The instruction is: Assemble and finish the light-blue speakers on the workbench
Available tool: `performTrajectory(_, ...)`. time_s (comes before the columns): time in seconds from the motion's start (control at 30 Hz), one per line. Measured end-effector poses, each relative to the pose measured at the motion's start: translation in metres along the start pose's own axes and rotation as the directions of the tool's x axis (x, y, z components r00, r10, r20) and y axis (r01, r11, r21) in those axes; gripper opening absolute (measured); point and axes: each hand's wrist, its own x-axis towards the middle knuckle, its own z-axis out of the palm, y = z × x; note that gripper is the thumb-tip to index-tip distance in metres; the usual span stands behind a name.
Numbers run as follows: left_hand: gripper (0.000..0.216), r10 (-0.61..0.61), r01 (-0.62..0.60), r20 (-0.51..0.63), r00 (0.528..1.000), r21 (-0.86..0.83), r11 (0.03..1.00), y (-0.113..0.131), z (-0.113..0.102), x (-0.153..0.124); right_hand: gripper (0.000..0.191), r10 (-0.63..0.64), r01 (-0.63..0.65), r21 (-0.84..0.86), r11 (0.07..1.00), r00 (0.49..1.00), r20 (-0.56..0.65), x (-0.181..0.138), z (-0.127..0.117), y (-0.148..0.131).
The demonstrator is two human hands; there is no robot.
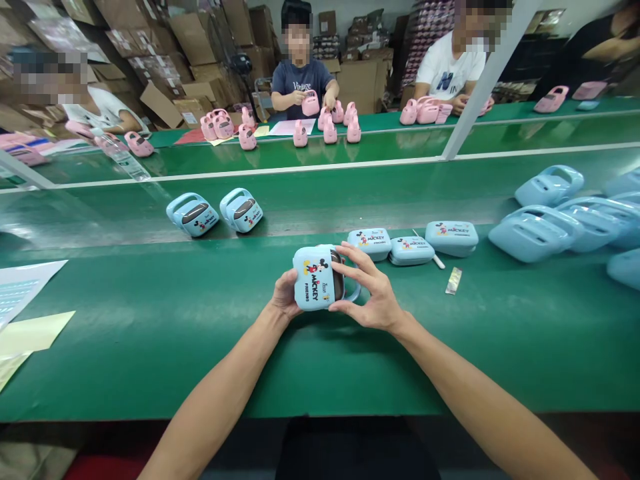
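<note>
Between my two hands is a light-blue plastic case with a handle (313, 283), turned on its side so its Mickey print faces me. My left hand (287, 293) grips its left end, the thumb on the front edge and the other fingers hidden behind. On the other end, my right hand (373, 293) holds the dark window band and edge near the handle, fingers curved over the top and thumb below. Close by on the right lie several blue printed cover pieces (451, 238), with a white stick-like item (439, 261) beside them.
Two finished-looking blue cases (193, 217) stand at left. Several blue handled shells (535, 233) crowd the right. A small packet (453, 281) lies on the green bench (200, 373); papers (30, 337) lie at left. Across the belt, co-workers handle pink cases (300, 135). A white post (480, 93) rises at right.
</note>
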Motion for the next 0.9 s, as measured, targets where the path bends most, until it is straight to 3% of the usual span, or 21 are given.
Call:
performTrajectory(0.13, 0.089, 0.007, -0.007, -0.010, 1.000, 0.001, 1.000, -0.003, 0.002, 0.000, 0.071, 0.003, 0.002, -0.110, 0.994, 0.999, 0.045, 0.000, -0.002, 0.002)
performTrajectory(0.27, 0.077, 0.023, -0.025, -0.033, 0.999, -0.038, 0.999, -0.005, 0.003, 0.002, 0.079, -0.005, 0.008, -0.053, 0.999, 0.998, 0.066, 0.002, -0.005, 0.003)
performTrajectory(0.43, 0.082, -0.028, 0.031, 0.046, 0.999, -0.055, 0.998, -0.004, 0.010, 0.005, 0.082, 0.028, -0.028, -0.013, 1.000, 0.998, 0.057, 0.004, -0.009, 0.003)
performTrajectory(0.67, 0.063, -0.010, 0.008, -0.125, 0.992, -0.016, 1.000, -0.004, 0.011, 0.011, 0.094, 0.088, -0.088, -0.005, 0.996, 0.989, 0.117, 0.003, -0.012, 0.010)
performTrajectory(0.9, 0.064, 0.046, -0.026, -0.153, 0.987, 0.135, 0.991, -0.007, 0.021, 0.010, 0.103, 0.112, -0.118, 0.029, 0.993, 0.982, 0.151, -0.001, -0.012, 0.015)
